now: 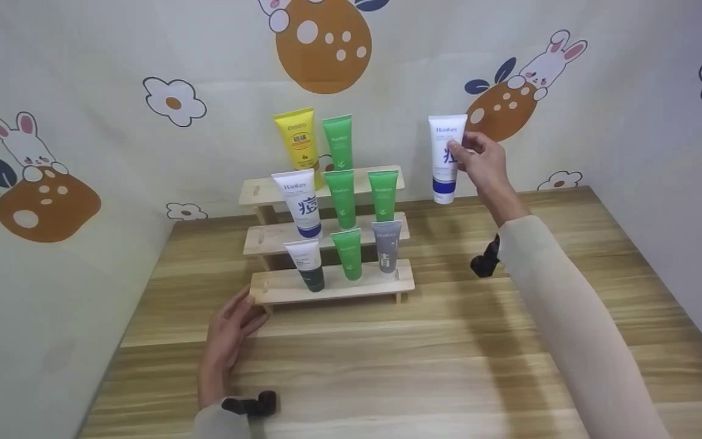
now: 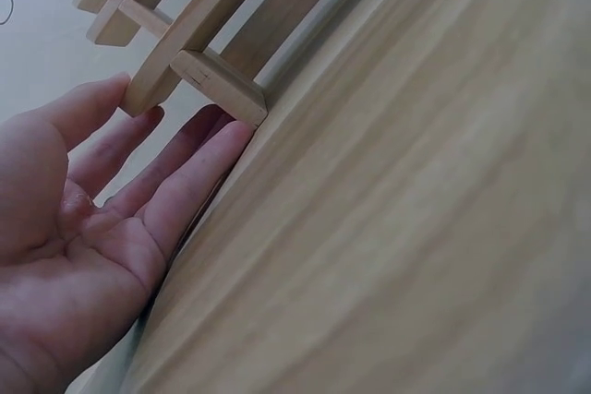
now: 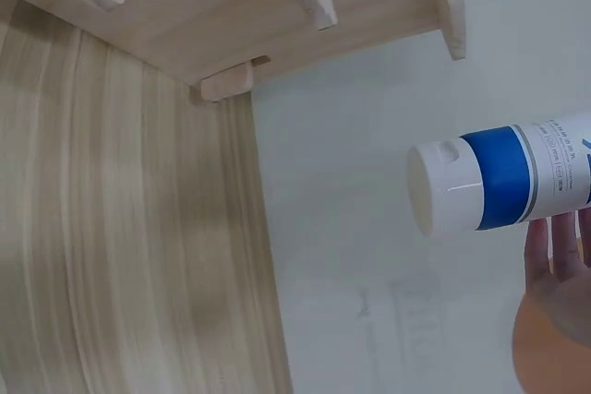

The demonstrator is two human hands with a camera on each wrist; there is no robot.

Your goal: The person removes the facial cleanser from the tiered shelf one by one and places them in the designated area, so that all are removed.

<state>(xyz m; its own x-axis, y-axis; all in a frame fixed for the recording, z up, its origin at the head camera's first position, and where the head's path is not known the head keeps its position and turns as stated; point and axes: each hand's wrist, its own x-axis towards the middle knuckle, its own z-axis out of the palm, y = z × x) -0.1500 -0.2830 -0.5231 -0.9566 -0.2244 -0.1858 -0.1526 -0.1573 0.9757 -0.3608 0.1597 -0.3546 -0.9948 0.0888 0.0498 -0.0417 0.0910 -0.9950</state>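
Note:
My right hand point(image 1: 486, 163) holds a white squeeze tube point(image 1: 446, 158) with a blue band upright in the air, right of the wooden stepped stand point(image 1: 333, 295). In the right wrist view, the white cap point(image 3: 446, 189) points toward the stand, with fingers point(image 3: 565, 251) along the tube's side. At the stand's lower left corner, my left hand point(image 1: 229, 332) pinches the end of the bottom step between thumb and index finger. The left wrist view shows its other fingers point(image 2: 189, 173) reaching beside the stand's foot point(image 2: 222, 85).
On the top step stand a yellow tube point(image 1: 296, 137) and a green tube point(image 1: 339, 143). The middle step bears another white-and-blue tube point(image 1: 299, 204) and two green ones. Below are a white-and-dark-green tube point(image 1: 306, 265), a green tube point(image 1: 348, 255) and a grey tube point(image 1: 387, 247). Patterned cloth point(image 1: 217, 49) surrounds the table.

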